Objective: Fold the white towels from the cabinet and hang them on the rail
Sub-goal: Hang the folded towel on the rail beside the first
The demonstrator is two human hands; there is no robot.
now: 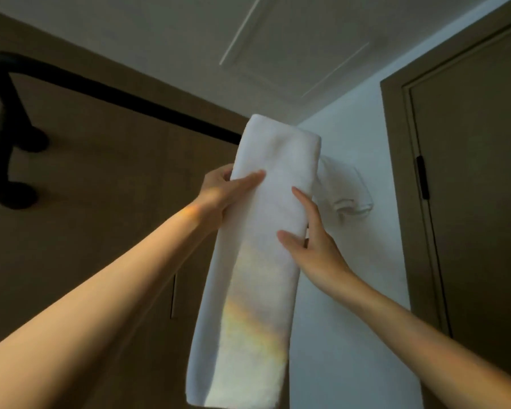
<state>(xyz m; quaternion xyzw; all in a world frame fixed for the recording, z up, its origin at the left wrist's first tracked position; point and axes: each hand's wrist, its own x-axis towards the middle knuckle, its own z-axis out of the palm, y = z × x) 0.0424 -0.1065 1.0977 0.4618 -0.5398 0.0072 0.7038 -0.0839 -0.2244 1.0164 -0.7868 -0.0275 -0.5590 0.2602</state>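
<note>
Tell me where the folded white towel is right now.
Middle of the head view: the folded white towel hangs from the right end of the black rail, held between the left hand and right hand.

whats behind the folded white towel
The black rail runs behind the folded towel; its right end is covered. A second white cloth peeks out at the right, against the white wall. The rest is hidden.

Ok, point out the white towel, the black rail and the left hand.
white towel point(257, 276): head view, middle of its hanging front face.
black rail point(115, 97): head view, bare bar left of the towel.
left hand point(220, 194): head view, middle of the hand, at the towel's left edge.
</note>
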